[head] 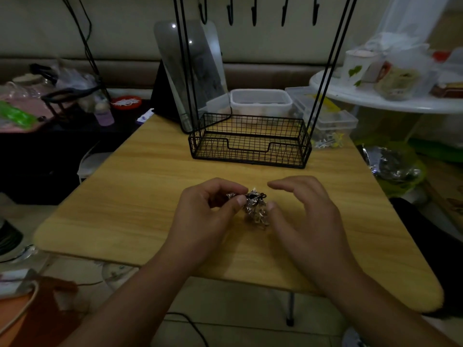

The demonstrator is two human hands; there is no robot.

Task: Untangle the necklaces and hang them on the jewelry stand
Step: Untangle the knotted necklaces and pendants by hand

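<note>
Two bare hands work over a wooden surface (140, 196) in dim light. The left hand (209, 216) is closed in a pinch: its thumb and forefinger grip the top of a tangled bunch of necklaces (255, 207), silver in colour with small shiny charms and a dark piece near the top. The bunch hangs down from the pinch and its lower part seems to touch the surface, between the two hands. The right hand (303, 211) is open, with the fingers loosely curved above the bunch; its thumb is just beside the lower part of the tangle, but whether it touches is not clear.

Further back on the surface stands the jewelry stand (250, 144), made of black wire. Its base is a mesh basket, and thin black rods rise from both sides to the top edge of the view, where a row of black hooks (254, 13) hangs down. No necklace is on the hooks.

Behind the stand leans a mirror (193, 68) with rounded corners, and next to it there are clear plastic boxes (260, 100). At the right a white round table (375, 98) carries containers and bags.
</note>
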